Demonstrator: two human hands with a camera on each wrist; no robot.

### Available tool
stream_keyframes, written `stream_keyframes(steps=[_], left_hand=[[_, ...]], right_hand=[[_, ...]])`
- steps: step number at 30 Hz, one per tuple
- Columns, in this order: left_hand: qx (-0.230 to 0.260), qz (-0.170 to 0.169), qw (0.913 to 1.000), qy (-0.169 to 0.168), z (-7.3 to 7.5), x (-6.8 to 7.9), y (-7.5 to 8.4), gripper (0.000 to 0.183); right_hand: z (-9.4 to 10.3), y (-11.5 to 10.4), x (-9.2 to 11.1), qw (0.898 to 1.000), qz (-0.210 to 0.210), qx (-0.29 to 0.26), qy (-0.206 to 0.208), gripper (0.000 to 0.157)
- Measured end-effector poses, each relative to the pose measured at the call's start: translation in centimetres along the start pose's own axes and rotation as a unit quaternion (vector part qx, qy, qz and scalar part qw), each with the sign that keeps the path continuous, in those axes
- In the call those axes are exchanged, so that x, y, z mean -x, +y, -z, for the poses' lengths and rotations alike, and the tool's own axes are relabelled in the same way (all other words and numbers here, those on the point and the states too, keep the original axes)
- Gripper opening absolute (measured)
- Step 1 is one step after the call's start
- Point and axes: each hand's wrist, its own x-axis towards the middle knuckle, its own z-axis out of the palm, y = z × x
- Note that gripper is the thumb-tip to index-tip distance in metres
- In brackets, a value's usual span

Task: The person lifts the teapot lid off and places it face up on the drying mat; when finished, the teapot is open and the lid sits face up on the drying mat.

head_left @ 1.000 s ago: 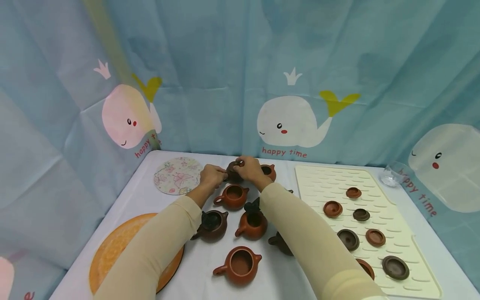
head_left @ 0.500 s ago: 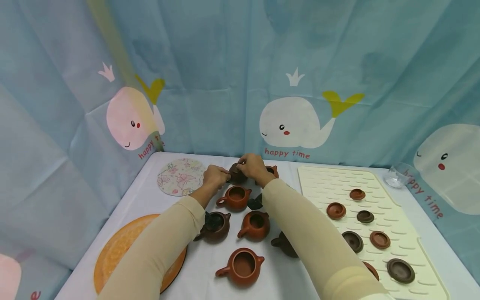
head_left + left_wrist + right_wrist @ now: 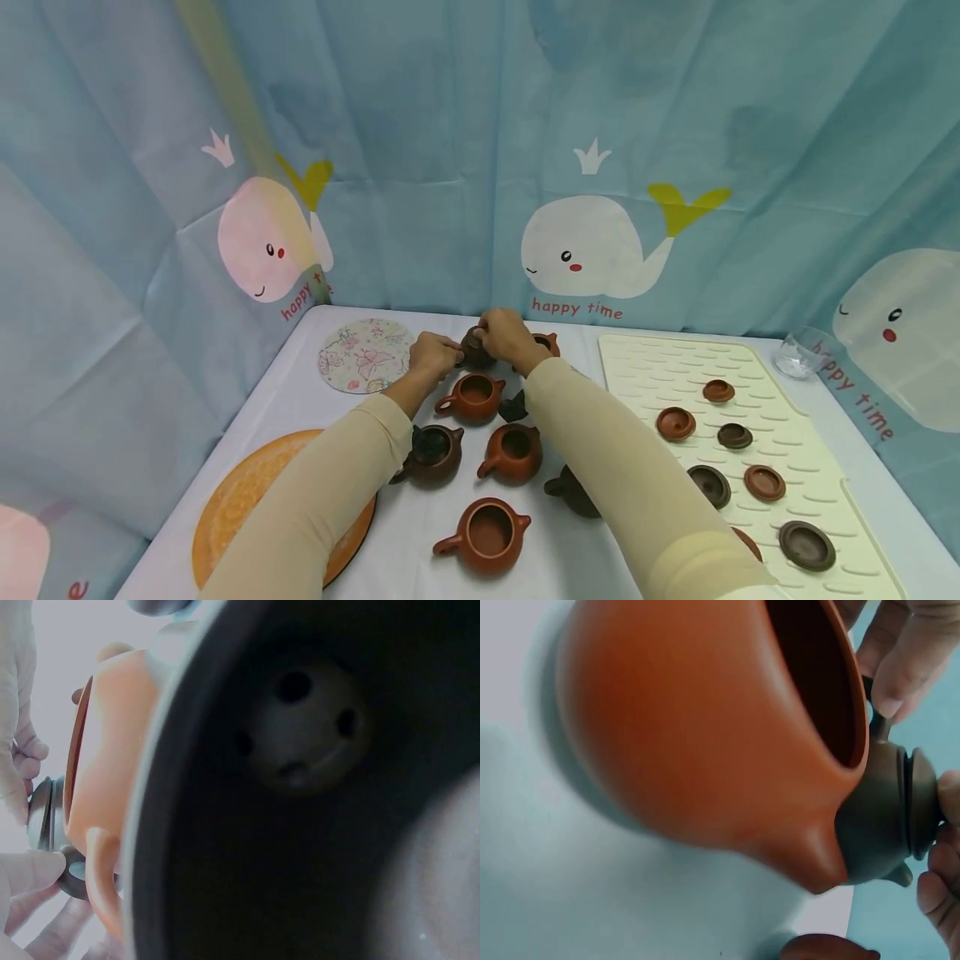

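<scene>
At the table's far side, a small dark brown teapot (image 3: 474, 354) is held between both hands. My left hand (image 3: 433, 357) pinches its handle (image 3: 75, 874) between thumb and fingers. With curled fingers, my right hand (image 3: 506, 335) grips the knob of the dark lid (image 3: 922, 802), which lies against the teapot's mouth with a thin line between them in the right wrist view. A reddish teapot (image 3: 475, 397) without a lid stands just in front of the hands. The inside of a dark teapot (image 3: 300, 847) fills much of the left wrist view.
More lidless teapots stand nearer, including a reddish one (image 3: 491, 533) and a dark one (image 3: 435, 458). Loose lids such as a reddish one (image 3: 765, 482) lie on a cream mat (image 3: 645, 358) at right. A glass cup (image 3: 798, 354), orange round board (image 3: 240, 492) and patterned disc (image 3: 360, 358) lie around.
The head view has shifted slightly, so the scene sits a little further right. Both hands stay on the dark teapot and lid, with the right fingers settling slightly lower over the lid.
</scene>
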Motion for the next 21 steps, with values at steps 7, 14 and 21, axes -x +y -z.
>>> stream_keyframes(steps=[7,14,21], left_hand=[[-0.007,-0.001,1.0000,-0.005,0.0,0.0,0.0,0.011],[-0.004,0.004,1.0000,-0.007,0.0,0.0,0.2,0.010],[-0.006,0.003,1.0000,-0.001,0.0,-0.1,0.3,0.010]], right_hand=[[0.6,0.3,1.0,0.998,0.000,-0.050,0.047,0.016],[1.3,0.6,1.5,0.972,-0.090,-0.204,0.071,0.018],[1.6,0.9,2.1,0.883,-0.177,-0.431,0.049,0.017]])
